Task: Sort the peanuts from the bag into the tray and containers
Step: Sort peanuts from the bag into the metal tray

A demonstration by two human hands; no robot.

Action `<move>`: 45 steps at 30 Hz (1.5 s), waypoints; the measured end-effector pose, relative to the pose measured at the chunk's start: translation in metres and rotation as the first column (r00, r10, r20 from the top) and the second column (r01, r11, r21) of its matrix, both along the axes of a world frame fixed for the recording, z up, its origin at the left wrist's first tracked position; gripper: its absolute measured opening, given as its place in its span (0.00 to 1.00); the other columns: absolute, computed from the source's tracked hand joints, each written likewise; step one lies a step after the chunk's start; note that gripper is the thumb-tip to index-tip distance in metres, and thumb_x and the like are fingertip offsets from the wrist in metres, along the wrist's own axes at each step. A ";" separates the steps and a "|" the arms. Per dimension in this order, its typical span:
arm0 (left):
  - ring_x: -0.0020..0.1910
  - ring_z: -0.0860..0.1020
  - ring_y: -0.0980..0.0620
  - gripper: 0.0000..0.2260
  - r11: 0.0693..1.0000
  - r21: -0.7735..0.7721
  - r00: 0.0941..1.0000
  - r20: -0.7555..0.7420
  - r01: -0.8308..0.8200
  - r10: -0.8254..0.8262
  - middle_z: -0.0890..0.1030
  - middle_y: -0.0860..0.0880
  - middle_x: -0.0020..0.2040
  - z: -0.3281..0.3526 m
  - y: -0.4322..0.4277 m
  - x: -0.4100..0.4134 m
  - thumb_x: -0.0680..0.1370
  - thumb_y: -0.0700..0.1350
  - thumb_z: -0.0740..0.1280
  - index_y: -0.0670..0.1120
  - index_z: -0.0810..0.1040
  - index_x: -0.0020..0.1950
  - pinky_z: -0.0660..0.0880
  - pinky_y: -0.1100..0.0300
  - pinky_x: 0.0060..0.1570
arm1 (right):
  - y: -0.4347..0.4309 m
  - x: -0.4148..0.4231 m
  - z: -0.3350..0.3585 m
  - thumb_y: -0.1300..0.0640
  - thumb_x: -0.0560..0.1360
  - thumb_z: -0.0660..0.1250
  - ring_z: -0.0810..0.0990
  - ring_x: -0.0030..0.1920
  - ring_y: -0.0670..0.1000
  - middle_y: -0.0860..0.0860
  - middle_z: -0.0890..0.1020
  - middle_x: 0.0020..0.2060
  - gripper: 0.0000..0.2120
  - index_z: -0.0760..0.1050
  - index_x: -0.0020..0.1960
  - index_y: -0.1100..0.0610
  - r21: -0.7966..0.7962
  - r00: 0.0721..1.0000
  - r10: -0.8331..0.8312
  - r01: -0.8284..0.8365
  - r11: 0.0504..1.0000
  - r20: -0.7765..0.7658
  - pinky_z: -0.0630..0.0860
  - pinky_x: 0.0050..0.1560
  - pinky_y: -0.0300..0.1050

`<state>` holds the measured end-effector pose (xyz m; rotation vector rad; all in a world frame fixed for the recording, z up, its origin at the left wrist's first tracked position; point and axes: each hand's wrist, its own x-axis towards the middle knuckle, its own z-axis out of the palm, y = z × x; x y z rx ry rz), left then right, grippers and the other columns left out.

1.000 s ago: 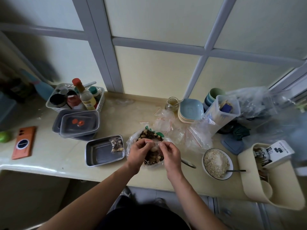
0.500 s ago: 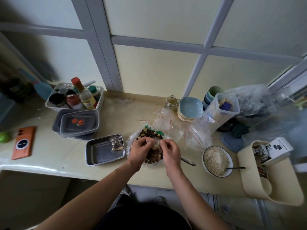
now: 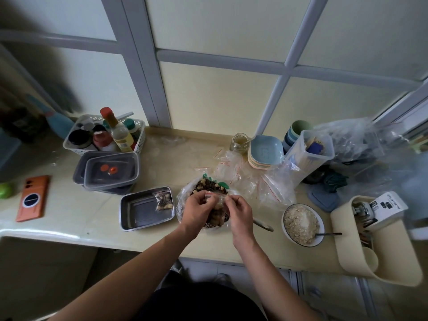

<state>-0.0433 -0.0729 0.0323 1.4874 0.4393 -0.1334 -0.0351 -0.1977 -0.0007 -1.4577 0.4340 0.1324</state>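
A large clear bag [image 3: 185, 200] of peanuts mixed with dark seeds lies open on the counter in front of me. Above it, my left hand [image 3: 196, 210] and my right hand [image 3: 239, 210] pinch the two ends of a small zip bag [image 3: 216, 196] with a red seal strip, part-filled with peanuts. To the left sits a metal tray [image 3: 139, 216] holding one small filled zip bag [image 3: 164, 201]. Stacked lidded grey containers [image 3: 108, 171] stand behind the tray.
Empty zip bags [image 3: 254, 179] lie behind the big bag. A bowl of grain [image 3: 302, 224] with a spoon is at right, a beige holder [image 3: 379, 249] beyond it. A bottle basket [image 3: 104, 135], an orange phone [image 3: 33, 198], stacked dishes [image 3: 265, 155] and a jar [image 3: 239, 142] surround the area.
Both hands have risen slightly and moved apart along the top of the small zip bag, which is now stretched between them.
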 end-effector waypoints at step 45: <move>0.32 0.83 0.42 0.07 0.998 0.039 0.997 -0.052 0.059 -0.057 0.83 0.39 0.37 0.010 0.005 -0.012 0.82 0.40 0.68 0.35 0.79 0.51 0.80 0.55 0.28 | 0.005 -0.012 0.003 0.61 0.77 0.72 0.82 0.43 0.50 0.53 0.84 0.40 0.04 0.81 0.44 0.57 -0.084 0.995 0.101 -0.099 0.992 0.022 0.79 0.47 0.46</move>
